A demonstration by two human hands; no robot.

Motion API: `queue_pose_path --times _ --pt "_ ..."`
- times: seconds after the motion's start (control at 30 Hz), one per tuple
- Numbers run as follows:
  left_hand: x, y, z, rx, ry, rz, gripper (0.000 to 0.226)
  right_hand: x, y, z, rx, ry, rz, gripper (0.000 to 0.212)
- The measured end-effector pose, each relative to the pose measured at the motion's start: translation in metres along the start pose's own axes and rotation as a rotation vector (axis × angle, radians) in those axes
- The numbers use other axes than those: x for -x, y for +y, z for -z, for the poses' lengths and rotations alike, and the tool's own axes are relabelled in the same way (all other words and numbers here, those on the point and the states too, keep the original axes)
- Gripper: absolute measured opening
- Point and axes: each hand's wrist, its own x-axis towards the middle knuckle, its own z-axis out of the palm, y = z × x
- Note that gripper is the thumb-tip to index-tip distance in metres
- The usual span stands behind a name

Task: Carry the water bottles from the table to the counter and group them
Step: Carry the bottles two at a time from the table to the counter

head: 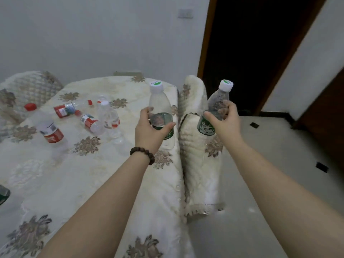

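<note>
Domestic interior, apparently a home dining room. Evidence: table draped in a cream embroidered floral tablecloth (89,175); chairs with matching quilted fabric covers (197,138); plain white plastered wall carrying a light switch plate (185,13); dark wooden door frame (203,45); pale tiled floor (279,164).

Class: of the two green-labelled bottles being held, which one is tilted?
The bottle in the right hand, the green-labelled bottle; it leans right, while the left-hand bottle stands upright.

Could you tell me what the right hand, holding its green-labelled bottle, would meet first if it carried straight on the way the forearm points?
Probably the covered chair beside the table; the right hand hovers over its back, though depth is unclear. Beyond that lies the dark doorway.
</note>
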Motion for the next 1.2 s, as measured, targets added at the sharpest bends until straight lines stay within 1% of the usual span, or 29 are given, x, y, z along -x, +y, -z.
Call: queue_pose_path --times 0.1,0.27,0.37,0.47,0.57,0.67,0.9,1.0,1.2 --pt "0.010 0.032 -0.027 0.057 -0.108 -0.082 0.066 0.019 0.000 0.051 0.017 0.124 -0.019 0.070" --pt "0.048 0.078 -0.076 0.134 -0.315 -0.210 0.062 0.068 0.007 0.137 0.125 0.346 -0.096 0.069" --pt "0.084 0.099 -0.109 0.194 -0.457 -0.245 0.064 0.108 0.020 0.186 0.179 0.467 -0.160 0.074" --pt "0.131 0.114 -0.147 0.217 -0.628 -0.264 0.068 0.159 0.037 0.230 0.207 0.594 -0.224 0.073" --pt "0.188 0.127 -0.185 0.232 -0.805 -0.277 0.070 0.220 0.057 0.272 0.242 0.741 -0.298 0.070" --pt "0.252 0.139 -0.214 0.229 -0.994 -0.302 0.064 0.290 0.074 0.308 0.238 0.892 -0.379 0.069" --pt "0.412 0.161 -0.254 0.204 -1.395 -0.451 0.067 0.455 0.090 0.371 0.272 1.267 -0.587 0.064" --pt "0.480 0.173 -0.256 0.219 -1.522 -0.521 0.066 0.520 0.090 0.393 0.290 1.407 -0.663 0.063" --pt "0.616 0.196 -0.256 0.256 -1.734 -0.620 0.066 0.648 0.083 0.429 0.302 1.632 -0.777 0.071"
